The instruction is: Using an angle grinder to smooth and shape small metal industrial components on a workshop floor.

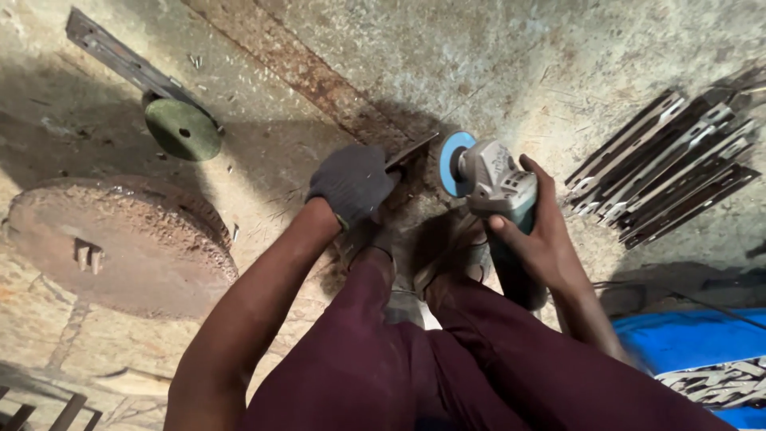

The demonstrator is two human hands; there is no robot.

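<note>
My left hand [353, 182], in a dark grey glove, grips a flat metal strip [410, 151] that pokes out toward the upper right. My right hand [544, 231] is bare and wraps around the body of a grey and teal angle grinder [499, 182]. The grinder's blue disc [455, 164] sits just right of the strip's tip, a small gap between them. My knees in maroon trousers [447, 367] fill the lower middle, and my feet below the hands are mostly hidden.
A pile of several cut metal strips [666, 172] lies at the right. A rusty round plate [120, 243] sits at the left, with a green disc [182, 128] and a long metal bar [120, 57] above it. A blue surface [686, 339] holds metal pieces at the lower right.
</note>
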